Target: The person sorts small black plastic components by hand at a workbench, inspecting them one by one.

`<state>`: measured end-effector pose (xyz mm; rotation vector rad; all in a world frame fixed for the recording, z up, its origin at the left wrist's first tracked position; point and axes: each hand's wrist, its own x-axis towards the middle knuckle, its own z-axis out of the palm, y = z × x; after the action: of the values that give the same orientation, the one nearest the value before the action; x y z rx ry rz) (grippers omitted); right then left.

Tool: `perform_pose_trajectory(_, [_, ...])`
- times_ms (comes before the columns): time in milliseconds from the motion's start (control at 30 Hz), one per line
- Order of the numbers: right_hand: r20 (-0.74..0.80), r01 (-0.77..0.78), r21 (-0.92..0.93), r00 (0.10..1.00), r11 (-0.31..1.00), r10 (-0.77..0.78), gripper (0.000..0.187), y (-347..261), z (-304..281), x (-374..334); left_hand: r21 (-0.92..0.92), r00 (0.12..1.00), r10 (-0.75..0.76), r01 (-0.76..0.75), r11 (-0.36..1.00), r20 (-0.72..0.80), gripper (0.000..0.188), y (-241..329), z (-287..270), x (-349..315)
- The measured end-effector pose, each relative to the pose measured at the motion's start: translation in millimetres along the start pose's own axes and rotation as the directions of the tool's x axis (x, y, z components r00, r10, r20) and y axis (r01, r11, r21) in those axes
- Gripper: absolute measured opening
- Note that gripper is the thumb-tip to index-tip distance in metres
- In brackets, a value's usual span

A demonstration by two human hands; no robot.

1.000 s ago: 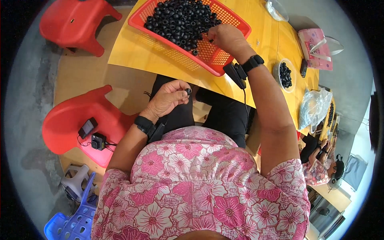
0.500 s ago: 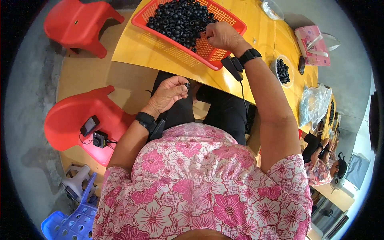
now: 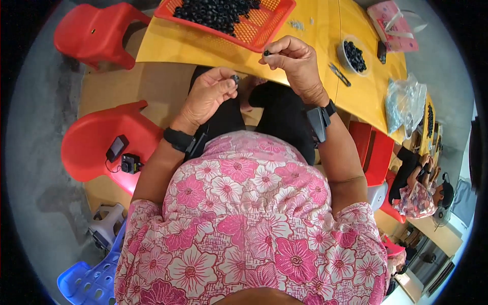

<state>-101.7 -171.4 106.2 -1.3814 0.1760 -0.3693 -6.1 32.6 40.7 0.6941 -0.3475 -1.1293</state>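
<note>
My left hand (image 3: 211,95), over my lap, pinches a small black hollow piece (image 3: 235,79) between thumb and fingertips. Level with the table's near edge, my right hand (image 3: 297,66) is closed on another small black piece (image 3: 267,53) at its fingertips. The two hands are apart, a short gap between the pieces. Beyond them a red plastic basket (image 3: 256,41) holds a heap of similar black pieces (image 3: 216,15); its far side is cut off by the upper edge of the view.
On the yellow table (image 3: 320,30) are a bowl of black pieces (image 3: 354,56), a cutter-like tool (image 3: 339,74), a clear plastic bag (image 3: 405,104) and a pink bag (image 3: 394,28). Red chairs (image 3: 104,142) stand at left, one bearing a small camera (image 3: 130,163). Another person (image 3: 414,195) sits at far right.
My right hand has come from the basket toward my left hand, now with a small black piece in its fingertips. My left hand still holds its piece. The view has shifted, so the basket appears higher.
</note>
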Motion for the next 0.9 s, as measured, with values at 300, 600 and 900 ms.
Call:
perform_pose_trajectory(300, [0.005, -0.112, 0.396, 0.993, 0.911, 0.119, 0.013, 7, 7, -59, 0.229, 0.997, -0.015, -0.002, 0.973, 0.072, 0.021, 2, 49, -5])
perform_pose_trajectory(600, [-0.016, -0.101, 0.382, 0.993, 0.919, 0.116, 0.016, 2, 14, -70, 0.375, 0.997, -0.006, -0.022, 0.927, 0.073, 0.018, 1, 56, -10])
perform_pose_trajectory(900, [-0.053, -0.114, 0.262, 0.99, 0.958, 0.133, 0.017, 5, 20, -70, 0.393, 0.998, 0.0, -0.027, 0.919, 0.067, 0.018, 1, 52, -10])
